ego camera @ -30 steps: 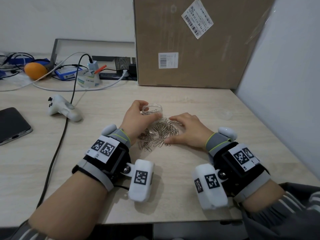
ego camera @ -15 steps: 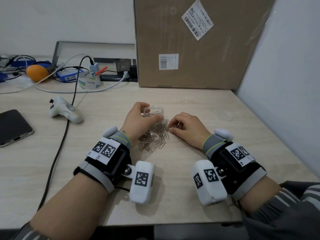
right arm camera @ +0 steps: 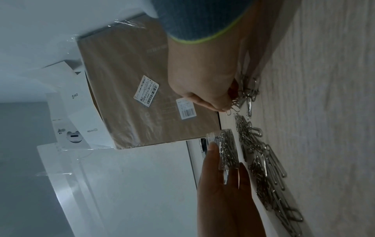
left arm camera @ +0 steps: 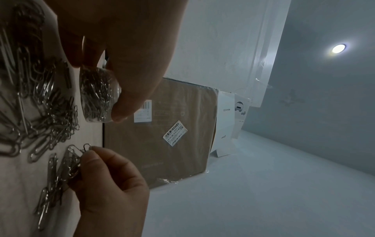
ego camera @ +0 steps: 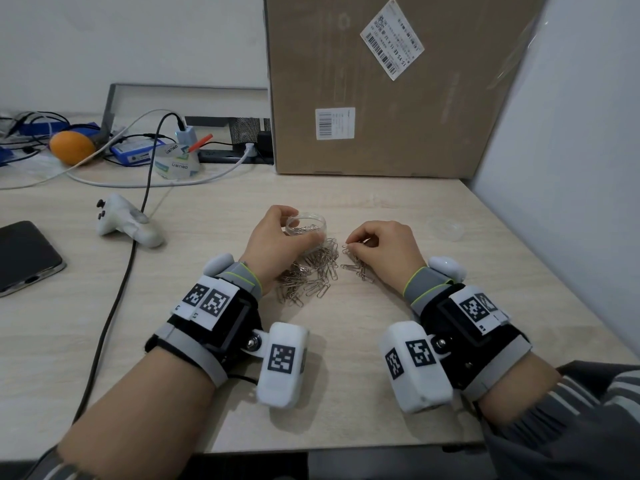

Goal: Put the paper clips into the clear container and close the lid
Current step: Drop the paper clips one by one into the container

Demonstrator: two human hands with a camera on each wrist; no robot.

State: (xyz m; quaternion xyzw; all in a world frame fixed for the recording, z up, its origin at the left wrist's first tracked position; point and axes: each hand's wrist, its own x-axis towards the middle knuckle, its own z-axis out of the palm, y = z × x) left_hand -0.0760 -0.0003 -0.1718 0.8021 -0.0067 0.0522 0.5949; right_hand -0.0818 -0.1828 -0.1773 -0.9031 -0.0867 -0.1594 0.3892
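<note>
In front of the big cardboard box (ego camera: 381, 84) that stands at the back of the pale wooden desk (ego camera: 346, 393), a small clear container (ego camera: 306, 226) sits partly filled with paper clips, its mouth open. The person's left hand (ego camera: 277, 245) grips it, fingers and thumb curled round its wall; the left-wrist view shows the thumb pressed against the clear side with clips packed behind it. Just nearer the person than the container, a loose heap of silver paper clips (ego camera: 311, 273) lies spread on the desk, touching the base of the left hand. Right of that heap, apart from it by a narrow strip of bare wood, the right hand (ego camera: 386, 249) pinches a small bunch of clips (ego camera: 356, 263) between thumb and curled fingertips; whether the bunch is clear of the desk cannot be told. The clear lid (ego camera: 445, 229) lies flat on the desk farther right, below the box's right corner and well apart from the container. Both wrists carry black straps with white tagged camera housings. Left of the box lie a white game controller (ego camera: 126, 221), a black cable (ego camera: 138, 216), a dark phone (ego camera: 24, 254) at the desk's left edge, and an orange (ego camera: 71, 147) among wires at the back
</note>
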